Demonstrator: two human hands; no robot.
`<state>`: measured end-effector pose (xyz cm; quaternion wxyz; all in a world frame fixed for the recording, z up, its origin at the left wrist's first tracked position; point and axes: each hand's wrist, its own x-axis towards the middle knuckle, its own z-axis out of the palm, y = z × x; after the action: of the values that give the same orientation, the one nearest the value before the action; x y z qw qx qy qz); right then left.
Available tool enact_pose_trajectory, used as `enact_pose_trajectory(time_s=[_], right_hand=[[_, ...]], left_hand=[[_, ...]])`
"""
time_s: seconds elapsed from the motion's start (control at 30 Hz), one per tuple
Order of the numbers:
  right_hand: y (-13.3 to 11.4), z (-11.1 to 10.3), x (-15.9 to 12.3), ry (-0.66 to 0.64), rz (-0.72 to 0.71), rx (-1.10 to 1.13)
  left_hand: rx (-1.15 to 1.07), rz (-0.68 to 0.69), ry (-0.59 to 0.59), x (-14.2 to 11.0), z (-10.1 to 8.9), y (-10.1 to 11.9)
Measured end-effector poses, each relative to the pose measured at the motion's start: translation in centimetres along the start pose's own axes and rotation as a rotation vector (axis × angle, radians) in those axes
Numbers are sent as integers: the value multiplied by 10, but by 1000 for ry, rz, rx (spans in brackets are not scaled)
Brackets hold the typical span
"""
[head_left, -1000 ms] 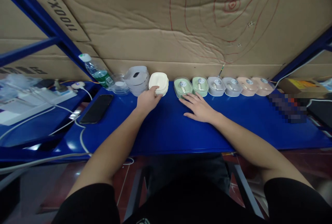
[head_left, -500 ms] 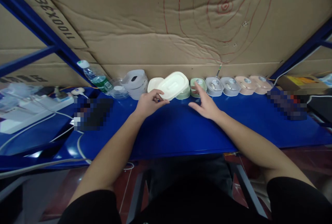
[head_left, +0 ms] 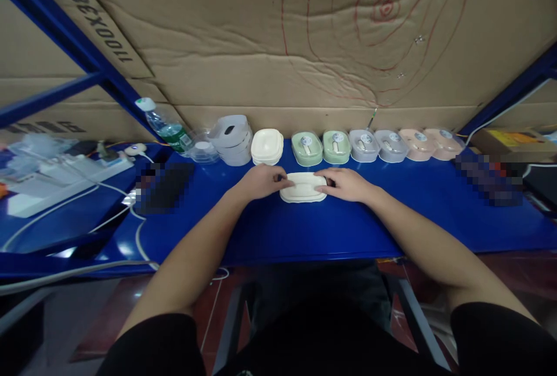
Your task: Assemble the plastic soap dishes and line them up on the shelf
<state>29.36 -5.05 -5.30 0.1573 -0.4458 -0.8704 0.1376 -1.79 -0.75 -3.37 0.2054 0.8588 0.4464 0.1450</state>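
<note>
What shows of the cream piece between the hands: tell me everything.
The cream piece is oblong and plastic-looking, with rounded corners and an inner outline. It lies about level, long side crosswise, on or just above the table, in front of the left green container. The left hand grips one end, the right hand the other.

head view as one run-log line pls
left hand: on cream piece, left end | right hand: on right end | beyond: green lidded containers
</note>
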Motion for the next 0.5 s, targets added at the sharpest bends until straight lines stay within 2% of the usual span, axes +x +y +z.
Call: enact_pose_trajectory(time_s=[0.17,0.23,0.3,0.37,0.5], right_hand=[[3,-1,-2,-14,-5,31],[4,0,-2,-8,-9,29],[5,1,-2,-2,-13,26],[6,2,-2,-1,-15,25],[6,2,-2,-7,-14,23]], left_hand=[[62,-249,620,-2,-22,-22],[87,-348,750,-3,-34,-34],[112,-435,771,-5,-43,-46],[130,-501,732,-5,-48,-57],[139,-547,719,-2,-48,-65]])
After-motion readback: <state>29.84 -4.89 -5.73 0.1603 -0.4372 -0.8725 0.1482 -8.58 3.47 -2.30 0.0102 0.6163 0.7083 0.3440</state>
